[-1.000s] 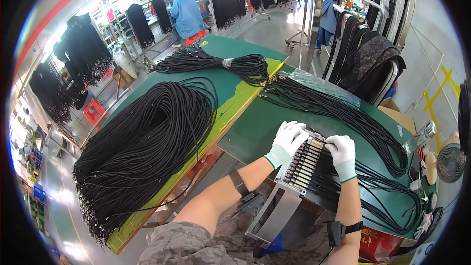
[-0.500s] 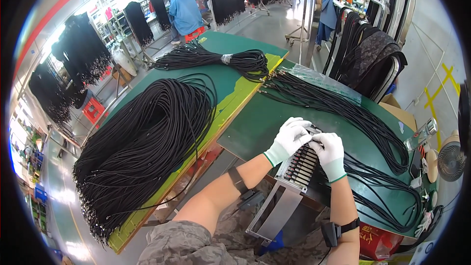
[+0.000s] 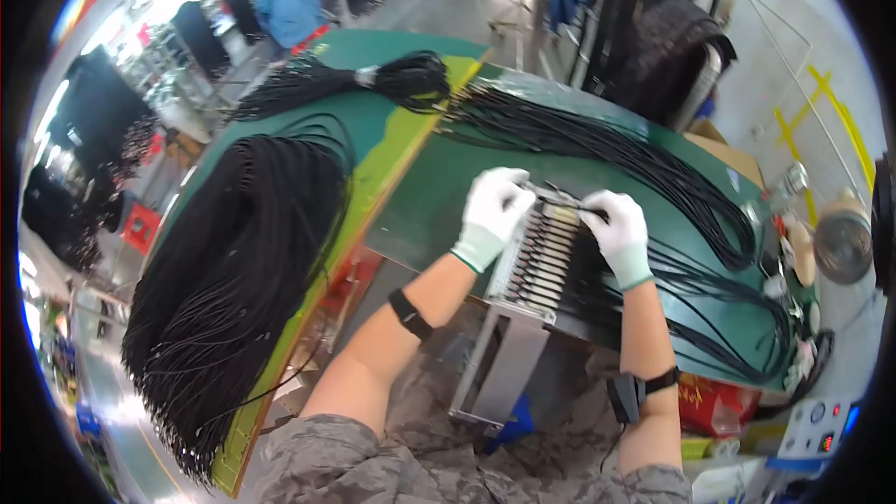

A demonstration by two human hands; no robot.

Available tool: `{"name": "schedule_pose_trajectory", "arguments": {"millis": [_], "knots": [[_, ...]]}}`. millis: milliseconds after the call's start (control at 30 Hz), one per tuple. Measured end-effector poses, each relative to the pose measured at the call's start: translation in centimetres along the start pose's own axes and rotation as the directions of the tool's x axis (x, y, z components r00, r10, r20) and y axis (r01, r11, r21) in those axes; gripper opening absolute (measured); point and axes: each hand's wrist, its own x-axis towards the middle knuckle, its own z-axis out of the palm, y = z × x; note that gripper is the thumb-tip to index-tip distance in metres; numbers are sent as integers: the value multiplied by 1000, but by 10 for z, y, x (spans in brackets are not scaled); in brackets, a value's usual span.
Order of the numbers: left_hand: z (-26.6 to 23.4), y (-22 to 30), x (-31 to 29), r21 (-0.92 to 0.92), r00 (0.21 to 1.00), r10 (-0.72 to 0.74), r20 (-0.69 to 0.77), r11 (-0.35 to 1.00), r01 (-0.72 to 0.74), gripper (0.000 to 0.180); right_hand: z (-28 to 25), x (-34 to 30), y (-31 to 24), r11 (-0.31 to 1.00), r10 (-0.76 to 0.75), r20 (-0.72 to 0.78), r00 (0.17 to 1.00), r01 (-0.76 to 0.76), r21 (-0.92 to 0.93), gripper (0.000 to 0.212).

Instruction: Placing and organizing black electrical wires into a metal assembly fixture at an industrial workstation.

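A narrow metal rack (image 3: 523, 294) with a row of black cable ends (image 3: 541, 257) laid side by side stands upright at the table's near edge. At its far left corner is my left hand (image 3: 493, 215), in a white glove, thumb and forefinger curled into a pinch; what they hold, if anything, is too blurred to tell. Over the far right side of the rack, my gloved right hand (image 3: 620, 231) pinches a black cable (image 3: 592, 212), its end pointing left across the rack. More black cables (image 3: 686, 271) trail off to the right of the rack.
A big heap of black cables (image 3: 243, 261) covers the left table, with a tied bundle (image 3: 392, 79) behind it. Another long bundle (image 3: 607, 140) crosses the green table (image 3: 420, 187). A small fan (image 3: 843, 241) stands far right. A person in blue (image 3: 287, 5) sits beyond.
My hands, together over the rack before, are now apart: the left at its left corner, the right drawn right with the cable. The whole view has shifted and tilted.
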Motion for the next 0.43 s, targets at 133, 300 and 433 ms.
{"name": "schedule_pose_trajectory", "arguments": {"millis": [133,300,433], "knots": [[2,-2,0,199,995,88,-35,977,-80,15,3,-2,5,996,-63,83,995,67,-53,9],[12,-4,-2,200,998,18,-61,980,-5,12,0,-4,14,988,28,87,996,-15,-153,9],[12,-4,-8,153,997,-73,-30,985,77,14,4,-8,15,973,36,100,994,-12,-229,12]]}}
